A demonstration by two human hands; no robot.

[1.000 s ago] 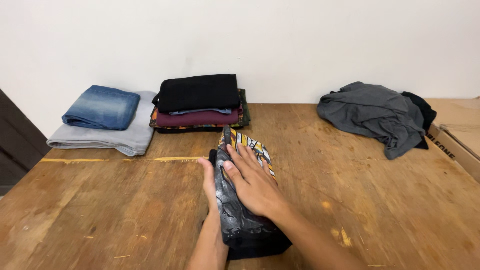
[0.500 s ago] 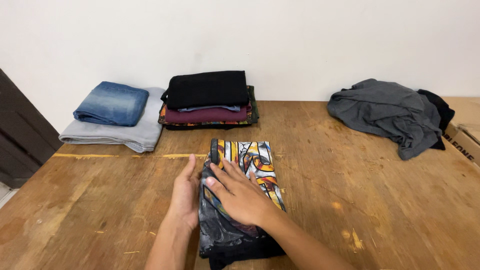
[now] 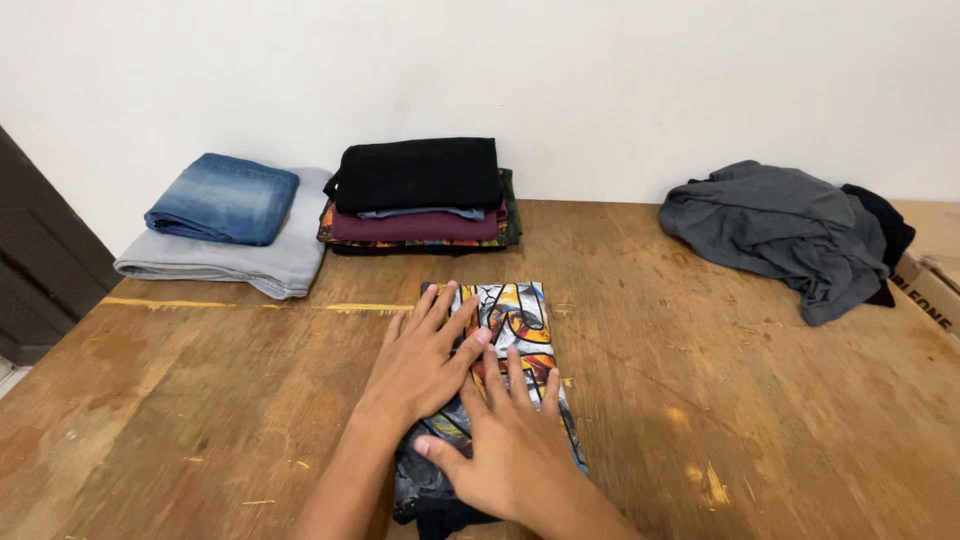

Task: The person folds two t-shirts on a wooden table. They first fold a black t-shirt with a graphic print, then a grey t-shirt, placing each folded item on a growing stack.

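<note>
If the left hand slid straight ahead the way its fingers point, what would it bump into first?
Probably the stack of folded clothes by the wall. The left hand lies flat on the printed folded garment, fingers aimed at the stack's right part; only bare table lies between.

two bare hands and forearms show in the head view: the left hand point(image 3: 422, 360) and the right hand point(image 3: 512, 450), each with all five fingers in sight. no sleeve, cuff, glove, ring, watch or band is worn on either one; the forearms run bare to the lower edge of the frame, the left one long and slim, the right one seen only for a short stretch past the wrist. the nails are short and unpainted, the one on the right thumb showing most clearly.
</note>
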